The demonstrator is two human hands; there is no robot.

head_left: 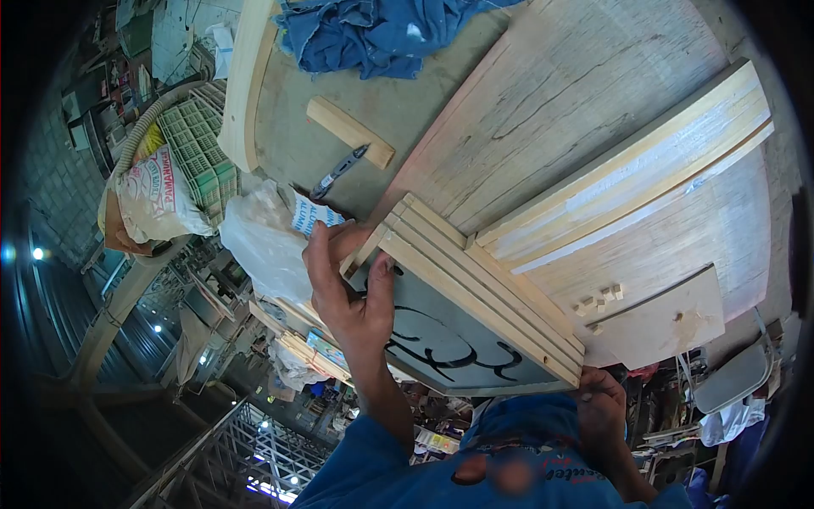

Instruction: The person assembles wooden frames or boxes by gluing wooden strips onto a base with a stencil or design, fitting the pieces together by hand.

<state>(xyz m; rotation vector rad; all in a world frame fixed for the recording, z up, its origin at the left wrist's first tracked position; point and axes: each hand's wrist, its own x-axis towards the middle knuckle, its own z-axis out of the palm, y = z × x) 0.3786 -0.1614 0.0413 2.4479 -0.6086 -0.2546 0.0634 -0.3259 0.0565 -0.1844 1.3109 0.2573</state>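
A stack of pale wooden frames (pixel 483 293) is tilted at the bench edge, its grey inner panel (pixel 432 327) marked with black curved strokes. My left hand (pixel 352 284) grips the far left corner, with the thumb on the inner side and the fingers bent around the outside. At the lower right corner, my right hand (pixel 602 403) is closed on the frames with curled fingers, partly hidden behind the wood. Near my left hand lie a dark marker pen (pixel 339 172) and a short wooden block (pixel 350 131).
Long wooden strips (pixel 627 170) lie on a worn wooden board (pixel 543 102). Small wood cubes (pixel 598 299) sit beside a thin flat panel (pixel 670 318). Blue cloth (pixel 365 38) lies at the top, clear plastic (pixel 267 242) and a green crate (pixel 199 140) at the left.
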